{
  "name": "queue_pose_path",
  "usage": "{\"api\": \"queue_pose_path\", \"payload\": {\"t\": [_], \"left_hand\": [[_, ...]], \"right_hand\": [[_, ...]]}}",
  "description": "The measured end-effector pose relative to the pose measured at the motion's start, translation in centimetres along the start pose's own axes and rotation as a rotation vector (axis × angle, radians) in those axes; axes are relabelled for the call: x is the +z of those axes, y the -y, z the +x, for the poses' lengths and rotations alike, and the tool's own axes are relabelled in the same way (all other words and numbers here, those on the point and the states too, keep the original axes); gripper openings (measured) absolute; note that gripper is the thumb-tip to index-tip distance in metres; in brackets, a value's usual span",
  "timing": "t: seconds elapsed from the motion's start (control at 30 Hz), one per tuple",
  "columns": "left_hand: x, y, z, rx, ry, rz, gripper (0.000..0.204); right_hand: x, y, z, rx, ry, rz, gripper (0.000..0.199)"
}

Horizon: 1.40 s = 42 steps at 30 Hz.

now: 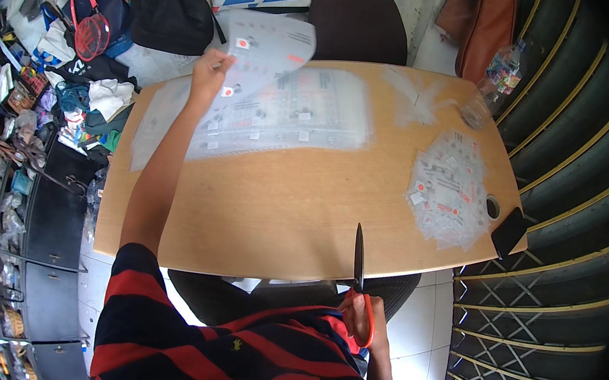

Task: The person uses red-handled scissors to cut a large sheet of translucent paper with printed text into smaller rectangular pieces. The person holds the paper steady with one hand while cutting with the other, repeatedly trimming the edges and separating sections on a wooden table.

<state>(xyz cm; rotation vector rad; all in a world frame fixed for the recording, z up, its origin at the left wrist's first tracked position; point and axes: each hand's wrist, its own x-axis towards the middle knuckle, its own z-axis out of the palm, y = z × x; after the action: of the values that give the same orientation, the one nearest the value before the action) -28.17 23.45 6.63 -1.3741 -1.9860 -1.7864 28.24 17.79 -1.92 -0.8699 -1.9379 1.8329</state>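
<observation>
- The left hand (209, 72) is closed on the near-left edge of a clear plastic sheet (271, 45), thumb and fingers pinching it and lifting it off the table so that it curls up and away from the grip.
- That lifted sheet carries small square red-and-white labels, one just beyond the fingers and one just below them, plus blocks of dark print.
- Directly under the grip lies a stack of clear sheets (283, 113) of the same kind, flat on the wooden table (273, 209), dotted with small white and red labels in rows.
- The right hand (359, 316) is wrapped through the orange handles of a pair of scissors (359, 266), held close to the body; the dark blades are shut and point up over the table's near edge.
- Well to the right of the scissors sits a pile of cut clear packets (449, 194) with red and white labels.
- Beyond that pile, at the table's right edge, are a tape roll (493, 207) and a black phone (509, 231).
- A dark chair (359, 25) stands behind the far edge.
</observation>
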Motion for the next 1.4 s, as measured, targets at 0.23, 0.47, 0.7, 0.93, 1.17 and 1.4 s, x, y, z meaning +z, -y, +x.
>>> {"api": "queue_pose_path", "payload": {"t": [0.23, 0.47, 0.7, 0.93, 1.17, 1.4], "left_hand": [[2.2, -3.6, -3.3, 0.055, 0.018, 0.274, 0.023], [-6.4, -3.7, 1.1, 0.441, -0.486, 0.579, 0.024], [2.2, -2.2, -4.9, 0.746, 0.197, 0.756, 0.017], [13.8, -4.4, -9.2, 0.362, 0.61, 0.718, 0.023], [15.0, -5.0, -6.8, 0.369, 0.813, 0.754, 0.031], [16.0, -3.1, -6.1, 0.476, 0.824, 0.822, 0.025]], "right_hand": [[0.0, -0.4, 0.2, 0.017, -0.011, -0.028, 0.069], [0.2, -0.2, -0.4, 0.007, 0.007, -0.021, 0.068], [0.5, -0.1, 0.7, 0.035, 0.044, -0.066, 0.054], [1.5, 0.5, 0.2, -0.024, 0.062, -0.098, 0.066], [0.6, -0.3, -0.9, 0.157, 0.03, -0.066, 0.051], [0.7, 0.0, -0.5, 0.119, 0.042, -0.04, 0.051]]}}
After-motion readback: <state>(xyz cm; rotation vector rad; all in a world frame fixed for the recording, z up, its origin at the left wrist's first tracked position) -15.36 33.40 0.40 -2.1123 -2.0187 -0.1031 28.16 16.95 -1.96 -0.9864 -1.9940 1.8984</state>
